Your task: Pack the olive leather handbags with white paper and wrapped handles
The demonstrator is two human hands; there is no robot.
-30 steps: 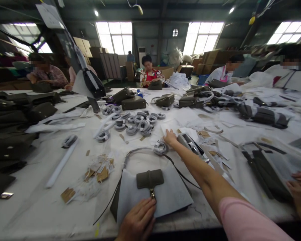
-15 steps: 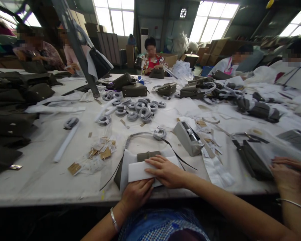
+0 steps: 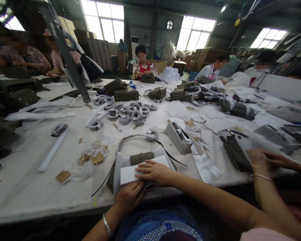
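An olive-green handbag (image 3: 141,158) lies in front of me at the table's near edge, its wrapped handle (image 3: 126,138) arching away from me. A folded white foam sheet (image 3: 126,175) rests across the bag. My right hand (image 3: 155,172) presses flat on that sheet, fingers stretched out to the left. Along the sheet's lower edge, my left hand (image 3: 130,194) grips it with the fingers close together; their tips are partly hidden near the right hand. A thin dark strap (image 3: 100,182) trails off the bag's left side.
A grey tape dispenser (image 3: 178,138) stands right of the bag; tags (image 3: 95,154) lie left. Coiled wrapped straps (image 3: 136,115) and more handbags (image 3: 126,94) are farther back. At right, a co-worker's hands (image 3: 259,159) work at another bag (image 3: 237,154). A metal post (image 3: 76,67) rises at left.
The view has turned a little to the right and up, so the table appears shifted left. Both my hands stay on the foam sheet, nearly unmoved against the bag.
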